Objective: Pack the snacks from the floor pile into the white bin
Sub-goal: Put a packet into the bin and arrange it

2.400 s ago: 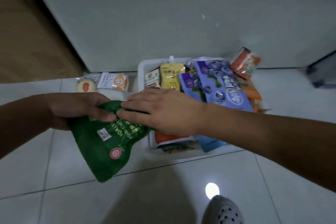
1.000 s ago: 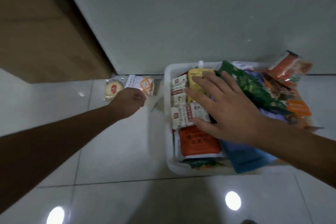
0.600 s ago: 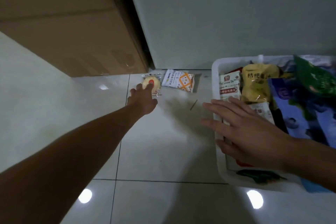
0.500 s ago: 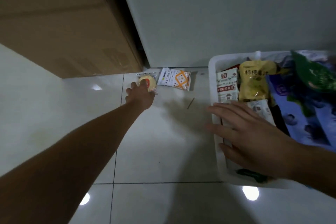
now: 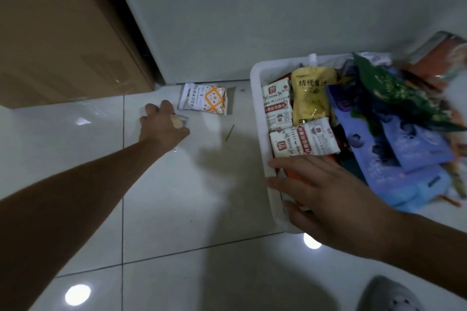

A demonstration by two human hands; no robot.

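Observation:
The white bin [image 5: 261, 118] stands on the floor at the right, heaped with snack packs: a yellow pouch [image 5: 312, 96], white-and-red packs [image 5: 276, 102], purple blueberry bags [image 5: 394, 151] and a green bag [image 5: 394, 93] on top. My left hand [image 5: 161, 126] is closed around a small round cake in clear wrap [image 5: 178, 120], just off the floor. A white-and-orange snack pack [image 5: 203, 99] lies on the tiles by the wall, just beyond that hand. My right hand [image 5: 326, 194] rests flat, fingers spread, on the bin's near left rim.
A brown wooden door or panel [image 5: 63, 33] stands at the left, a pale wall [image 5: 252, 7] behind the bin. A thin stick [image 5: 230, 132] lies on the tiles between hand and bin. A grey shoe [image 5: 386, 295] shows at the bottom right.
The green bag went from both hands into the bin. My left hand then reached left to the round cake and closed on it. My right hand slid to the bin's near rim.

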